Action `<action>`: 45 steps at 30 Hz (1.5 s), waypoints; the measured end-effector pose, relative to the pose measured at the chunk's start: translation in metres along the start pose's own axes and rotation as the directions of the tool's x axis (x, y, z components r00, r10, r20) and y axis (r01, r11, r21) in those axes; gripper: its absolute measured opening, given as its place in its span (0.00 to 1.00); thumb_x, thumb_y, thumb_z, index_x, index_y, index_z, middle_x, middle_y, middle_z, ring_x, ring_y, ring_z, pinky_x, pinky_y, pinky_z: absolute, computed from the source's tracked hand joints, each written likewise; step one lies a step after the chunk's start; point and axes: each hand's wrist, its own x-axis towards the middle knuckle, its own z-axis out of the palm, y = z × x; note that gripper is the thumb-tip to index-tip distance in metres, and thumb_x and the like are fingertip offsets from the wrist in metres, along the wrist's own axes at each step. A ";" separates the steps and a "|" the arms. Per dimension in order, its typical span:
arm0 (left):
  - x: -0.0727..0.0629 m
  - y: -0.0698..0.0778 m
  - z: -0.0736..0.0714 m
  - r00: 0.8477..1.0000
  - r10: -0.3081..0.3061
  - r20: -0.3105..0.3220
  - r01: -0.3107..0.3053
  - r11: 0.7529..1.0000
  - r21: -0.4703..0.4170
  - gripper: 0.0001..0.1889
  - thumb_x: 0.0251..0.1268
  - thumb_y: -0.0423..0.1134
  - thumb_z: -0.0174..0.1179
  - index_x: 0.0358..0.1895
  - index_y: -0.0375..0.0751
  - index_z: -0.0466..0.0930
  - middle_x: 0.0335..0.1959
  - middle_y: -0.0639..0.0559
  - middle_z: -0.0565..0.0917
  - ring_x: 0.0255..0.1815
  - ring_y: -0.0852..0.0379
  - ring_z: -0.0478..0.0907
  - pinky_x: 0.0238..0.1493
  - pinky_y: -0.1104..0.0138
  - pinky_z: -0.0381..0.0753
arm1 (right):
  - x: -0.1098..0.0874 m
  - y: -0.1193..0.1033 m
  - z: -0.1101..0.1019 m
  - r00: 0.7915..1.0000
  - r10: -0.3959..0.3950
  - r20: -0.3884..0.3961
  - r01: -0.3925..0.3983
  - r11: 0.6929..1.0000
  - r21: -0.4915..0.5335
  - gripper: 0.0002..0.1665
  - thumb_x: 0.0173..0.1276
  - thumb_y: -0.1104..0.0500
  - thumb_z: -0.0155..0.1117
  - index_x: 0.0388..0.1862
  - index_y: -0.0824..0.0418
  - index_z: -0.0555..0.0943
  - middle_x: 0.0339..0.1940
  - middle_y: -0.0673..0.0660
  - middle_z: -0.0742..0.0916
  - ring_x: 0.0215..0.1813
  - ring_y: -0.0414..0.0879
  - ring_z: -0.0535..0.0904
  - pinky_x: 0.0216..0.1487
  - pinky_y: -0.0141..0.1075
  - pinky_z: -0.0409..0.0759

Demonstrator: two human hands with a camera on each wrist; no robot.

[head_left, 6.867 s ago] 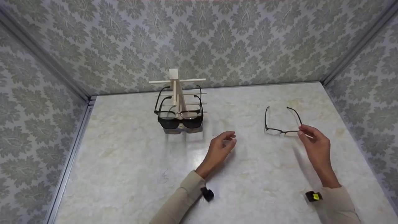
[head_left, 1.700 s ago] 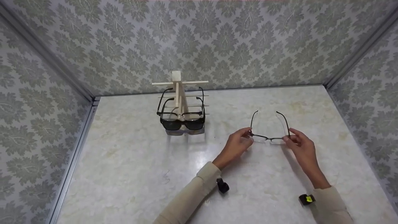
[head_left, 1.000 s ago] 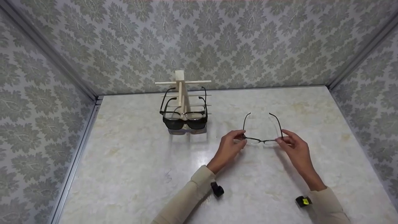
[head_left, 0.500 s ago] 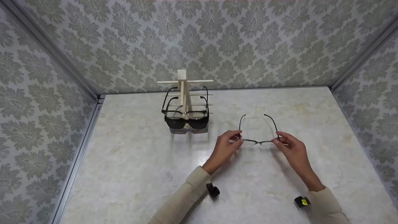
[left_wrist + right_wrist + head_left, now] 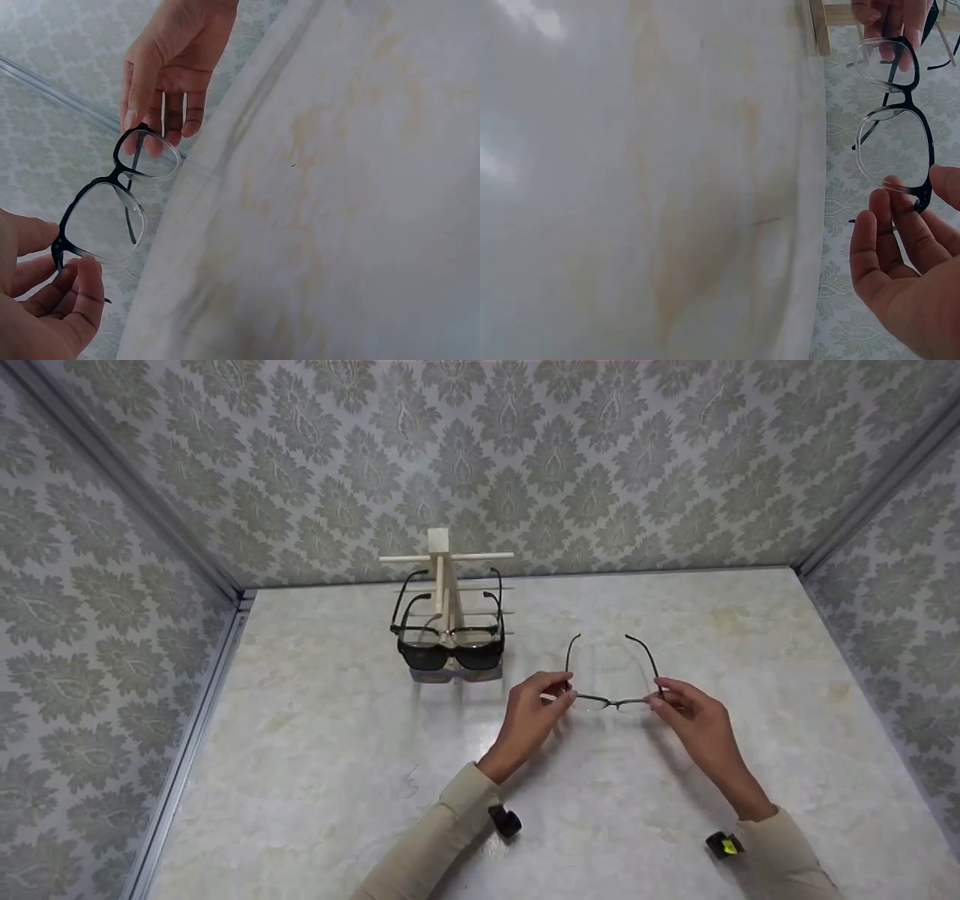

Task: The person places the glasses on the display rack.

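Observation:
A pair of eyeglasses (image 5: 592,699) with a black upper rim and clear lower rims is held between both hands, its temples unfolded and pointing toward the back wall. My left hand (image 5: 525,720) pinches the left hinge corner between thumb and fingers. At the opposite corner, my right hand (image 5: 697,724) grips the frame the same way. Both wrist views show the eyeglasses (image 5: 105,217) up close, lenses facing the cameras. Left of the hands stands a wooden display rack (image 5: 439,544) carrying black-framed eyeglasses (image 5: 394,628), dark sunglasses (image 5: 425,658) and a lower pair with tinted lenses (image 5: 427,676).
The marble-patterned table (image 5: 315,780) meets a wallpapered back wall (image 5: 510,457). Side panels with metal edge rails (image 5: 191,731) flank it. The rack's top dowel (image 5: 480,556) sticks out to both sides, with thinner dowels below.
At first only the right hand held the eyeglasses, farther right; the left hand then took the other corner. Both hands have since carried them left toward the rack, drifting slightly in the last half second.

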 end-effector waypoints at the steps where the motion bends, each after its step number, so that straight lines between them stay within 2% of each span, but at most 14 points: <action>1: 0.000 0.000 -0.001 1.000 0.006 -0.002 -0.006 1.000 0.001 0.14 0.75 0.31 0.72 0.59 0.34 0.91 0.48 0.45 0.91 0.47 0.55 0.88 0.46 0.68 0.88 | 0.000 0.000 0.000 1.000 -0.004 0.001 0.004 1.000 0.010 0.23 0.81 0.62 0.72 0.70 0.67 0.84 0.50 0.64 0.93 0.50 0.40 0.91 0.53 0.26 0.85; 8: -0.003 0.004 -0.005 0.999 0.029 -0.017 -0.029 1.000 -0.002 0.14 0.75 0.30 0.72 0.59 0.33 0.91 0.47 0.44 0.91 0.47 0.55 0.88 0.46 0.68 0.90 | -0.001 -0.005 0.002 1.000 -0.027 0.009 0.027 0.999 0.037 0.22 0.80 0.64 0.72 0.69 0.64 0.85 0.50 0.64 0.93 0.50 0.44 0.91 0.53 0.27 0.86; 16: -0.003 0.008 -0.010 0.999 0.050 -0.015 -0.049 0.998 0.035 0.15 0.76 0.30 0.71 0.61 0.33 0.90 0.48 0.43 0.90 0.47 0.57 0.87 0.48 0.67 0.89 | 0.000 -0.010 0.006 0.999 -0.042 0.003 0.042 0.998 0.054 0.22 0.79 0.66 0.72 0.69 0.63 0.85 0.50 0.63 0.93 0.52 0.47 0.92 0.54 0.28 0.86; 21: -0.003 0.010 -0.013 0.997 0.074 -0.033 -0.073 0.997 0.037 0.14 0.76 0.29 0.71 0.61 0.32 0.90 0.48 0.43 0.90 0.47 0.55 0.88 0.47 0.67 0.90 | 0.001 -0.015 0.009 0.998 -0.054 -0.010 0.055 0.997 0.058 0.21 0.79 0.67 0.72 0.68 0.65 0.86 0.50 0.65 0.93 0.52 0.50 0.92 0.55 0.28 0.86; 27: -0.002 0.016 -0.018 0.995 0.091 -0.051 -0.088 0.994 0.058 0.14 0.76 0.30 0.71 0.61 0.33 0.90 0.47 0.46 0.90 0.48 0.54 0.88 0.46 0.66 0.90 | 0.004 -0.022 0.010 0.999 -0.054 -0.006 0.054 0.998 0.038 0.22 0.79 0.65 0.72 0.69 0.64 0.85 0.50 0.62 0.93 0.51 0.45 0.92 0.55 0.28 0.87; 32: -0.002 0.024 -0.021 0.995 0.083 -0.051 -0.080 0.995 0.066 0.15 0.76 0.31 0.71 0.62 0.34 0.89 0.48 0.46 0.90 0.49 0.55 0.88 0.47 0.66 0.90 | 0.005 -0.030 0.009 0.998 -0.060 -0.006 0.061 0.998 0.031 0.22 0.80 0.64 0.72 0.70 0.64 0.85 0.51 0.61 0.93 0.52 0.47 0.92 0.56 0.28 0.87; 37: -0.002 0.032 -0.026 0.997 0.061 -0.048 -0.061 0.998 0.005 0.15 0.78 0.32 0.70 0.63 0.35 0.89 0.50 0.47 0.90 0.49 0.56 0.87 0.46 0.66 0.90 | 0.006 -0.040 0.009 0.998 -0.069 -0.013 0.069 0.997 0.024 0.22 0.80 0.65 0.72 0.69 0.63 0.85 0.51 0.62 0.93 0.52 0.49 0.92 0.56 0.28 0.86; 42: -0.001 0.038 -0.031 1.000 0.024 -0.020 -0.027 0.994 -0.110 0.16 0.79 0.32 0.69 0.65 0.35 0.87 0.53 0.40 0.87 0.49 0.54 0.87 0.45 0.65 0.91 | 0.007 -0.051 0.008 0.995 -0.095 -0.006 0.095 0.995 0.043 0.21 0.79 0.66 0.72 0.69 0.62 0.86 0.50 0.62 0.93 0.52 0.48 0.92 0.56 0.28 0.87; 45: 0.000 0.040 -0.034 1.000 0.024 -0.005 -0.025 0.991 -0.132 0.18 0.79 0.32 0.69 0.67 0.36 0.86 0.54 0.40 0.87 0.49 0.54 0.87 0.44 0.65 0.90 | 0.008 -0.055 0.008 0.993 -0.116 0.008 0.115 0.991 0.065 0.22 0.79 0.67 0.71 0.69 0.63 0.85 0.51 0.63 0.93 0.53 0.47 0.91 0.57 0.28 0.86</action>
